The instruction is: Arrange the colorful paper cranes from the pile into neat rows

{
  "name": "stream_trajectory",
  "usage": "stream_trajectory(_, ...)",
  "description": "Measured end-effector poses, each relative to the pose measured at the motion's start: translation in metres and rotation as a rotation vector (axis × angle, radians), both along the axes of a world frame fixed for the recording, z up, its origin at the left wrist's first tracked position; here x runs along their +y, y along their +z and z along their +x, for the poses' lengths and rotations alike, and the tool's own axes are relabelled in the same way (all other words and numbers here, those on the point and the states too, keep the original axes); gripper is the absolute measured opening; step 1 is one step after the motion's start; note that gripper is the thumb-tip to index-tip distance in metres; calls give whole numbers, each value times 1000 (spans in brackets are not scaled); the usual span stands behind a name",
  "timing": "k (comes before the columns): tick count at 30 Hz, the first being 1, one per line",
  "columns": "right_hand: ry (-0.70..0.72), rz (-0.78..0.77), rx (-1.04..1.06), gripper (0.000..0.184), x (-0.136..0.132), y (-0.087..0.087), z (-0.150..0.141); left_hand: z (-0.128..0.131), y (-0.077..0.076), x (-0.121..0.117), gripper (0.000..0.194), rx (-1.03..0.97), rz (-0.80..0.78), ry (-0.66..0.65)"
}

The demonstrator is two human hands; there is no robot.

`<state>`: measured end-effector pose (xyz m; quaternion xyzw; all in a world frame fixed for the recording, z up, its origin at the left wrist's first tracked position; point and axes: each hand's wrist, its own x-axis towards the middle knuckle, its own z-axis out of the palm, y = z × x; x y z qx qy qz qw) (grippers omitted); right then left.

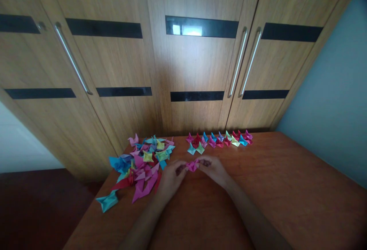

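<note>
Between my two hands is a small folded pink origami piece (192,165), held just over the table. My left hand (173,173) pinches its left end, and my right hand (212,169) pinches its right end. Left of my left hand lies a loose heap of folded paper pieces (139,173) in pink, blue, yellow, green and red. Beyond my hands, near the back edge, small folded pieces (219,140) of several colours stand in rough rows.
The reddish-brown wooden table (275,189) reaches back to a wooden wardrobe (195,66) with metal handles. A turquoise folded piece (108,202) lies apart near the table's left edge. A pale blue wall (332,89) rises on the right.
</note>
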<state>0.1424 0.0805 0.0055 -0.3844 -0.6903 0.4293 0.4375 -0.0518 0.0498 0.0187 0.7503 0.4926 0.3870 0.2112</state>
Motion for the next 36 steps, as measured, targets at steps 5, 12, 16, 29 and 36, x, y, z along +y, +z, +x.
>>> stream_trajectory(5, 39, -12, -6, 24, -1, 2, 3, 2, 0, -2, 16, 47, 41, -14)
stream_trajectory(12, 80, -58, 3, 24, 5, -2, 11, 3, -4, -5, 23, 90, 120, -31)
stream_trajectory(16, 75, -134, 14, 28, 10, -7, 20, 8, -4, -8, 25, 73, 106, -106)
stream_trajectory(29, -220, -43, -209, 22, 23, -13, 40, 20, 2, -13, 17, 42, -1, -160)
stream_trajectory(36, -685, -52, -621, 22, 37, -28, 79, 49, 10, 10, 18, 186, 68, -98)
